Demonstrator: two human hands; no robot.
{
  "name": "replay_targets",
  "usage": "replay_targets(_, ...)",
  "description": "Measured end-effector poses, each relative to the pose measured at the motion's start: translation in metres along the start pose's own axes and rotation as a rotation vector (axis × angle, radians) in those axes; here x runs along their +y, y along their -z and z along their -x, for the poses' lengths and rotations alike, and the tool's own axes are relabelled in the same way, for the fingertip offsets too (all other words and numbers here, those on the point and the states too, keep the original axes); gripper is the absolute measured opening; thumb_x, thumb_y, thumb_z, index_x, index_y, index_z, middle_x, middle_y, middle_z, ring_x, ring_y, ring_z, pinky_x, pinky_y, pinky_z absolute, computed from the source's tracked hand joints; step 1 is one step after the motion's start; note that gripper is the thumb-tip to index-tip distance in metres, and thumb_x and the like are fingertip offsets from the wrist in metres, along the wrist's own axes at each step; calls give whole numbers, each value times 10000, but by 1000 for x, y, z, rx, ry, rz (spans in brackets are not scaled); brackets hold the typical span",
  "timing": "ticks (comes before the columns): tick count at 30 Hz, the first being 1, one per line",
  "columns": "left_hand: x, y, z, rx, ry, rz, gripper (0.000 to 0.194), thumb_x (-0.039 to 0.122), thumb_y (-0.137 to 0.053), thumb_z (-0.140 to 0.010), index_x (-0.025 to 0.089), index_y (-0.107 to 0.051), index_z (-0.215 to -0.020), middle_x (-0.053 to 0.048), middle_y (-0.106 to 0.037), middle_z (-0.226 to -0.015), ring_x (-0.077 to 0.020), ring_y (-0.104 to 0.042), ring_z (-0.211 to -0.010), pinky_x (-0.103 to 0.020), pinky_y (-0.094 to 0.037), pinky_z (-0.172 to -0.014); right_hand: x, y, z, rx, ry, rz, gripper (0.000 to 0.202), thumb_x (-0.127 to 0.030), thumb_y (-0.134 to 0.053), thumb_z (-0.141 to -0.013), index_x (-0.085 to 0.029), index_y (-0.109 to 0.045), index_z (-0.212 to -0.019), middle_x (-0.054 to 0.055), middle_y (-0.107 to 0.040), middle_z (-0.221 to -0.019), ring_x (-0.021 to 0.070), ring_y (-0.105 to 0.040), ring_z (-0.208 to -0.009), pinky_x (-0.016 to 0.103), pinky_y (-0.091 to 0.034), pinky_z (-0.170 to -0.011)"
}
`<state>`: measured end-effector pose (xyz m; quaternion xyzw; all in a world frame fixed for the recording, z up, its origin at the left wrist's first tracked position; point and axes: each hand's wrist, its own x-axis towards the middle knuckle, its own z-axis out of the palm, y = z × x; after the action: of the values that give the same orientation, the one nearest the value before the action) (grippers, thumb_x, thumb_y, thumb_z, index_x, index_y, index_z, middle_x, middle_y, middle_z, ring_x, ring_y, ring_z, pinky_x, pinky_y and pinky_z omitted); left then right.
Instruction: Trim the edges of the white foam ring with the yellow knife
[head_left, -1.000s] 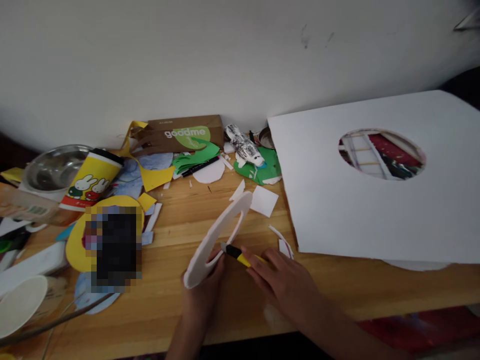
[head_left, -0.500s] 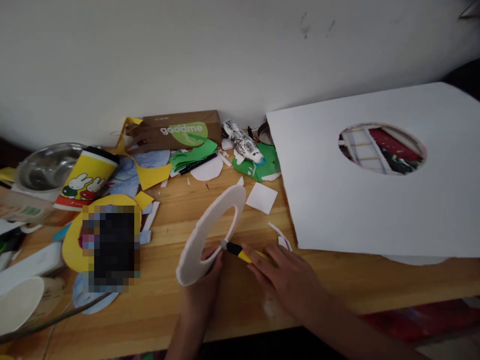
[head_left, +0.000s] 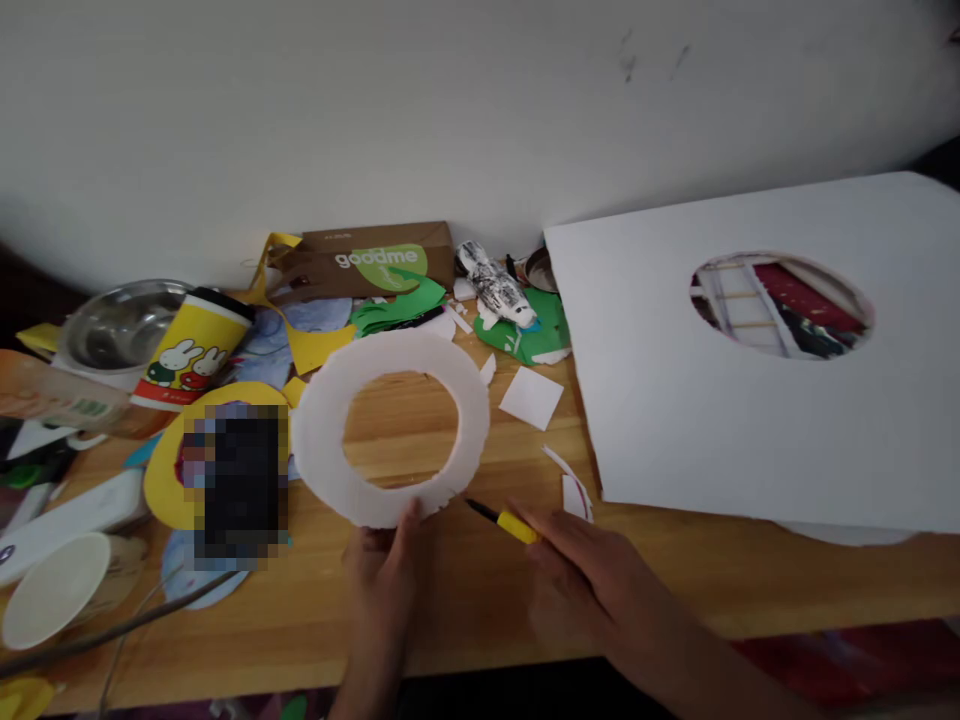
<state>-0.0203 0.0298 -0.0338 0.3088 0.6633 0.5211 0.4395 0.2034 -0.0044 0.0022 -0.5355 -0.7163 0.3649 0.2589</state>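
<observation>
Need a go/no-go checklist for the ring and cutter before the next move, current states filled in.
1. White ring gripped by left hand at its lower edge: ok.
2. Yellow cutter held in right hand: ok.
3. Cutter tip apart from the left hand's fingers: ok.
4. Blade fully out or drawn in: cannot tell, tip shows small and dark.
5. Table around the work free of scraps: not ok, white square lies close by.
6. Ring apart from white board: ok.
</observation>
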Motion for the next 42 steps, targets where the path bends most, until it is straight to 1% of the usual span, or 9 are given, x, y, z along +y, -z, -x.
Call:
replay_targets(4,3,-1,-3,-62,45,211,500,526,-753,-782,196,-624,-1135,-92,-764,-1071,-285,-773,-845,-426,-657,-688,-12,-3,4,-47,-297,-337,438,-522,-306,-1066,-232,-630,-1119,18,-680,-832,138,-637,-682,270,-510,-669)
replay_targets(8,9,0,-1,-96,53,275,479,468,-767,-798,208,-609,-1168,-100,-740,-1141,-278,-763,-923,-354,-650,-647,-16,-6,2,-61,-385,-451,481,-578,-321,-1044,-208,-626,-1094,-9,-612,-696,138,-586,-611,262,-479,-609)
replay_targets(11,9,3,1,-110,28,266,384,424,-751,-837,207,-634,-1131,-91,-736,-1160,-235,-734,-982,-242,-606,-613,-14,-6,0,-8,-321,-433,409,-567,-465,-997,-224,-641,-1134,-1,-643,-760,135,-579,-612,244,-476,-568)
replay_targets(15,6,6,5,-129,9,230,334,447,-718,-866,199,-664,-1083,-64,-748,-1079,-189,-717,-885,-233,-591,-628,-15,-6,-8,91,-223,-307,268,-470,-624,-926,-245,-710,-1045,-18,-662,-698,152,-618,-616,231,-486,-542)
replay_targets(18,6,9,10,-160,6,170,350,437,-753,-842,175,-693,-1067,-53,-764,-983,-151,-700,-785,-224,-587,-662,-18,-9,-22,148,-67,-290,206,-357,-643,-920,-263,-714,-1090,9,-752,-942,186,-709,-837,272,-566,-754)
replay_targets(21,8,11,18,-178,-30,93,393,439,-779,-815,174,-707,-1098,-36,-773,-921,-140,-704,-762,-224,-591,-727,-21,-15,-37,162,59,-264,288,-270,-639,-918,-267,-679,-1203,40,-744,-1156,217,-701,-1055,346,-542,-945)
replay_targets(29,14,11,29,-240,-185,-144,369,491,-671,-863,182,-733,-1054,-103,-786,-1062,-239,-751,-916,-339,-614,-816,-30,-27,-43,166,-19,-322,239,-232,-671,-915,-292,-701,-1144,-6,-781,-1030,178,-747,-916,296,-594,-825)
replay_targets(37,22,11,32,-303,-232,-199,326,450,-670,-856,184,-751,-1025,-76,-784,-846,-220,-738,-760,-304,-611,-688,-29,-21,-39,156,-80,-377,254,-193,-712,-851,-292,-725,-1085,-6,-792,-963,202,-755,-892,323,-597,-829)
replay_targets(42,26,11,36,-251,-227,-188,363,537,-679,-831,185,-768,-847,-62,-744,-692,-205,-695,-611,-280,-582,-558,-27,-25,-36,200,-73,-384,189,-237,-717,-858,-286,-731,-1041,-3,-789,-924,196,-755,-841,306,-602,-789)
